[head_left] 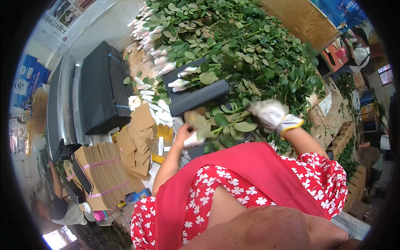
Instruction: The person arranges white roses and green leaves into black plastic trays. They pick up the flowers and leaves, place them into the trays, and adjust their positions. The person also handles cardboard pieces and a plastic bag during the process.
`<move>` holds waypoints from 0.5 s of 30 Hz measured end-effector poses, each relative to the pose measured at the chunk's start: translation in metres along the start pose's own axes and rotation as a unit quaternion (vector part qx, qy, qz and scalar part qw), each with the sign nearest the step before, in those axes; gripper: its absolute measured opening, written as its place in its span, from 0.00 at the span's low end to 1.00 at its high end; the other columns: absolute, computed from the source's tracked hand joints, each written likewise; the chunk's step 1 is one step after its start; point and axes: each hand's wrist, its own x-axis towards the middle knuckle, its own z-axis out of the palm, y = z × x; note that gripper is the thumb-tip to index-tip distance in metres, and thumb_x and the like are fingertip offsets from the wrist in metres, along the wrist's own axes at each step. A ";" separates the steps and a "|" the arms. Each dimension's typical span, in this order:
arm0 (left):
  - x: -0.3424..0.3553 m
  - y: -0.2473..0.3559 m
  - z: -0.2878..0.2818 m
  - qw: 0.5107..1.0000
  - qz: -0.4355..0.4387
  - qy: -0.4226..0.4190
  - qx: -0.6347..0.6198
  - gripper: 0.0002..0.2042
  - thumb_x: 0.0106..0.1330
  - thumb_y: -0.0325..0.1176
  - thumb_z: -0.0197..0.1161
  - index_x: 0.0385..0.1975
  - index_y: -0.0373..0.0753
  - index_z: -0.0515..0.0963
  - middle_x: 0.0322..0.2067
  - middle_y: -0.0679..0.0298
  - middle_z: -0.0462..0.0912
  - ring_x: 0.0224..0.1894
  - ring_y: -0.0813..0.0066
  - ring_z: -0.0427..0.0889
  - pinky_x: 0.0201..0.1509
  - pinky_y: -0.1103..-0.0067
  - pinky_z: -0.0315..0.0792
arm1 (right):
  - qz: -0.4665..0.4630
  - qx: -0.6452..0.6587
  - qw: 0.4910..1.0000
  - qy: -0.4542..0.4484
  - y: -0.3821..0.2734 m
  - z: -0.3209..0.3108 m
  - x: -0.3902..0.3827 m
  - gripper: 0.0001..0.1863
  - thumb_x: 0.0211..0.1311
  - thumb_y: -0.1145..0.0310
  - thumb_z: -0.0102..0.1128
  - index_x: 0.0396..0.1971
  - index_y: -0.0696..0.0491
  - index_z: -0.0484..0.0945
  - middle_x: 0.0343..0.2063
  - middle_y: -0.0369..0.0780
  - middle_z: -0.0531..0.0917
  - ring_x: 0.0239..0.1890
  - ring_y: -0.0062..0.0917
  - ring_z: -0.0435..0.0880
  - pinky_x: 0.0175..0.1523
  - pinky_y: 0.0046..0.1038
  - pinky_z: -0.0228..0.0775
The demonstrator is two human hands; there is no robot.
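Observation:
A leafy rose stem (223, 128) lies across in front of me, its bud (193, 140) wrapped in a white sleeve at the left end. My bare left hand (183, 135) is closed at the bud end, its fingers partly behind a blurred leaf. My right hand (270, 114), in a whitish glove with a yellow cuff, is at the other end of the leaves; motion smears its fingers. Just beyond lies a dark ribbed roll (200, 98) on a dark sheet, with several wrapped buds (180, 84) beside it. A large heap of leafy stems (233, 46) spreads behind.
To the left are loose cardboard pieces (135, 143), a yellow work glove (163, 137), a strapped cardboard stack (104, 171) and a long black block (100, 87). A wooden board (302, 21) borders the heap. Other people (62, 208) (360, 50) are at far left and far right.

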 end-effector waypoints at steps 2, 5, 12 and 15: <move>0.007 0.047 -0.007 0.990 -0.074 -0.007 -0.117 0.17 0.64 0.29 0.65 0.52 0.32 0.77 0.37 0.66 0.82 0.38 0.77 0.78 0.48 0.79 0.74 | 0.049 0.022 0.997 -0.064 -0.011 0.068 0.005 0.08 0.58 0.69 0.52 0.36 0.51 0.77 0.33 0.43 0.85 0.34 0.37 0.86 0.34 0.38 0.77; 0.002 0.043 -0.019 0.988 0.075 -0.107 0.083 0.14 0.65 0.31 0.63 0.50 0.36 0.79 0.47 0.59 0.79 0.50 0.67 0.75 0.56 0.74 0.68 | 0.035 0.047 0.992 -0.112 -0.010 0.089 0.016 0.16 0.57 0.67 0.55 0.46 0.52 0.77 0.36 0.46 0.84 0.41 0.39 0.85 0.43 0.37 0.78; -0.032 0.049 0.000 0.940 0.170 -0.054 0.291 0.22 0.50 0.35 0.72 0.49 0.48 0.81 0.45 0.55 0.71 0.47 0.55 0.71 0.53 0.65 0.68 | 0.093 0.135 0.970 0.182 0.039 -0.054 0.096 0.20 0.64 0.70 0.48 0.56 0.48 0.71 0.45 0.48 0.82 0.40 0.45 0.83 0.44 0.40 0.77; -0.021 0.057 0.000 0.940 0.200 -0.071 0.268 0.21 0.49 0.35 0.73 0.46 0.47 0.82 0.47 0.55 0.73 0.48 0.54 0.71 0.55 0.65 0.67 | 0.195 0.057 0.979 -0.020 0.084 0.002 0.145 0.21 0.62 0.73 0.46 0.56 0.47 0.72 0.48 0.49 0.81 0.49 0.44 0.81 0.50 0.40 0.77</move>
